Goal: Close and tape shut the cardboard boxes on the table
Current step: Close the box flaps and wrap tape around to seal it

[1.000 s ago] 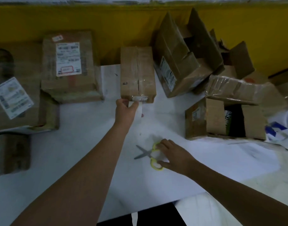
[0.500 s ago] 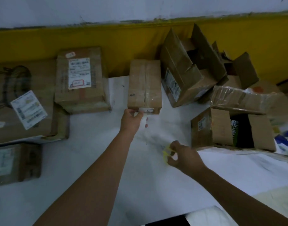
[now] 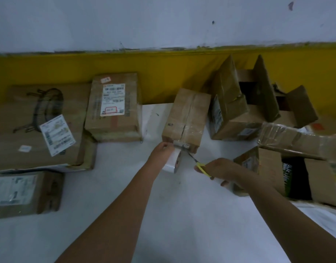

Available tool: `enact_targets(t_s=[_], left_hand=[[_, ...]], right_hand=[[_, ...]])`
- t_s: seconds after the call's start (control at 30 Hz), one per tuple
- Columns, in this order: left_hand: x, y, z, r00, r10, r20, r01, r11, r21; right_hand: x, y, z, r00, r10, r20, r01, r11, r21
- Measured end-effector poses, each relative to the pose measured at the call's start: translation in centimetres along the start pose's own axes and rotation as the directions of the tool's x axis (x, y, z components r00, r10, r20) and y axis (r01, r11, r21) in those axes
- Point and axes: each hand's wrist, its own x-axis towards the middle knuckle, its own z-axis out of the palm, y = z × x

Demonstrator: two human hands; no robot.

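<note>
Gripping yellow-handled scissors [image 3: 201, 166], right hand [image 3: 225, 170] points blades at taped box [image 3: 186, 118] near end; left hand [image 3: 163, 149] grasps tape roll [image 3: 171, 162] there.

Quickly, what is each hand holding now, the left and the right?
Left hand: grips the whitish tape roll at the small brown cardboard box.
Right hand: holds the yellow-handled metal scissors.
</note>
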Motion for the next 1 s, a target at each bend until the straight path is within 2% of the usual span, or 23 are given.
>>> enact_targets(t_s=[0.1, 0.4, 0.5, 0.6, 0.73, 0.83, 0.9, 0.93, 1.0], left_hand=[[-0.3, 0.2, -0.3, 0.999, -0.024, 0.033, 0.024, 1.000, -0.016], [-0.4, 0.4, -1.3, 0.992, 0.012, 0.129, -0.021, 0.998, 0.066], [-0.7, 0.7, -1.6, 0.985, -0.021, 0.171, 0.020, 1.000, 0.012], [-1.0, 1.5, -2.1, 0.977, -0.071, 0.199, 0.072, 0.997, 0.004], [-2.7, 1.7, -3.1, 0.961, -0.192, 0.199, 0.181, 0.981, 0.073], [-4.6, 0.7, -3.7, 0.961, -0.220, 0.165, 0.215, 0.975, 0.052], [-6.0, 0.1, -4.1, 0.986, -0.155, 0.055, 0.154, 0.988, 0.015], [-6.8, -0.3, -4.4, 0.993, -0.117, -0.007, 0.117, 0.993, -0.004], [-9.0, -0.9, -4.6, 0.996, -0.062, -0.064, 0.057, 0.995, -0.076]], right_hand=[[0.5, -1.8, -0.4, 0.995, 0.044, 0.085, -0.044, 0.999, -0.003], [2.6, -4.9, -1.8, 0.981, 0.008, 0.192, 0.004, 0.998, -0.062], [2.7, -4.8, -1.8, 0.978, -0.104, 0.181, 0.129, 0.983, -0.129], [2.9, -4.0, -1.3, 0.955, -0.281, 0.094, 0.296, 0.924, -0.243], [2.4, -3.0, -0.5, 0.911, -0.412, 0.003, 0.378, 0.833, -0.404], [1.2, -2.4, 0.7, 0.921, -0.382, 0.071, 0.368, 0.797, -0.479], [0.9, -1.2, 2.7, 0.935, -0.329, 0.134, 0.345, 0.752, -0.561], [0.9, -0.2, 4.0, 0.948, -0.294, 0.123, 0.306, 0.735, -0.604], [0.5, 1.6, 6.6, 0.980, -0.199, 0.006, 0.166, 0.799, -0.578]])
